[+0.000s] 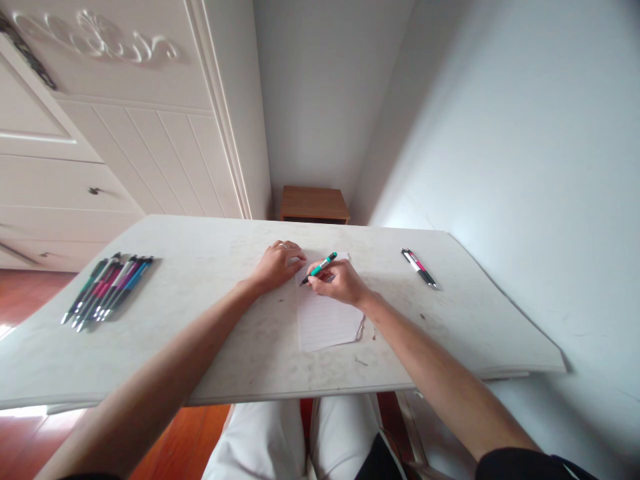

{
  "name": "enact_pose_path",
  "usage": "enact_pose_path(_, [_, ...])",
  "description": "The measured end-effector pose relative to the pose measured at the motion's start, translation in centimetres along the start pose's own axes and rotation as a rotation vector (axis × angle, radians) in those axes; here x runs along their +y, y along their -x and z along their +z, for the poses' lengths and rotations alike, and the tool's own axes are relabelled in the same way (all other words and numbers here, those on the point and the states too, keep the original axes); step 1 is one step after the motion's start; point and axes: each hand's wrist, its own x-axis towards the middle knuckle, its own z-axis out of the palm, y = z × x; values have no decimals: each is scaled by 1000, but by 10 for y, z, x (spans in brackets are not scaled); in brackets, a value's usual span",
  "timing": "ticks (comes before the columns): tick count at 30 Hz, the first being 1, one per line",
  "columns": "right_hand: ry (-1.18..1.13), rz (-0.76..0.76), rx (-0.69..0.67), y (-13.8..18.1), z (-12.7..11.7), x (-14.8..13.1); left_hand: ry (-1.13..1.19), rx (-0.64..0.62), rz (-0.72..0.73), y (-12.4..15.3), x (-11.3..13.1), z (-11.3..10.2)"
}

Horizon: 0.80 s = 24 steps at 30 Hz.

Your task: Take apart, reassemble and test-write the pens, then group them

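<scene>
My right hand [341,281] is closed around a green pen [323,265] with a black grip. The pen is tilted, its tip down at the left part of a lined sheet of paper [330,327]. The sheet has a torn edge at its lower right, and my right hand covers part of it. My left hand [280,265] lies on the table with its fingers stretched out, the fingertips at the paper's upper left edge. A ring shows on one finger. I cannot make out any writing on the sheet.
On the white, stained table [215,360], several pens [107,287] in different colours lie side by side at the left. Two more pens [419,268] lie at the right. A wall [540,167] borders the right side, a white cabinet [150,147] the left. Behind stands a brown wooden box [315,200].
</scene>
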Motion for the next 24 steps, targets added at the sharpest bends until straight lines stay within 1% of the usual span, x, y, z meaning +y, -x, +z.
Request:
enact_pose_path(3, [11, 4, 0, 0, -1, 0, -1, 4, -5, 0, 0, 0])
enact_pose_path(9, [49, 12, 46, 0, 0, 2, -4, 14, 3, -1, 2, -2])
enact_pose_path(14, [32, 20, 33, -1, -1, 1, 15, 17, 13, 0, 1, -1])
enact_pose_path(24, [9, 44, 76, -2, -3, 1, 11, 3, -9, -1, -1, 1])
